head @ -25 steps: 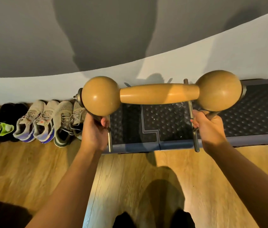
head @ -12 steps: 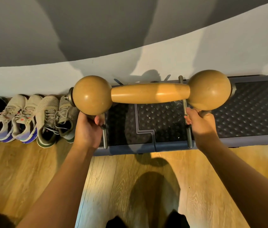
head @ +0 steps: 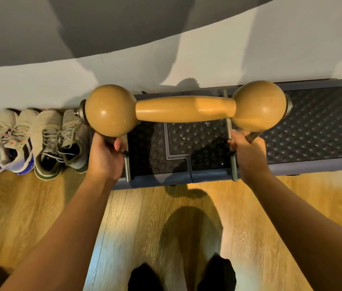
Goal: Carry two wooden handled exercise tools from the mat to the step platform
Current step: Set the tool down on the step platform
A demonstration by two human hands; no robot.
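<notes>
The person has stepped closer: both hands, left hand (head: pixel 105 156) and right hand (head: pixel 249 154), each grip closed on the metal legs, hold the wooden-handled tool (head: pixel 184 109) lower over the step platform (head: pixel 317 131), ready to set down.

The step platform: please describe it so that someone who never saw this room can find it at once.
Look along the pale wall where it meets the wooden floor. The step platform lies there, low and long, directly right of a row of sneakers. Unlike them, it is a dark slab with a bumpy top and bluish-grey edges.
</notes>
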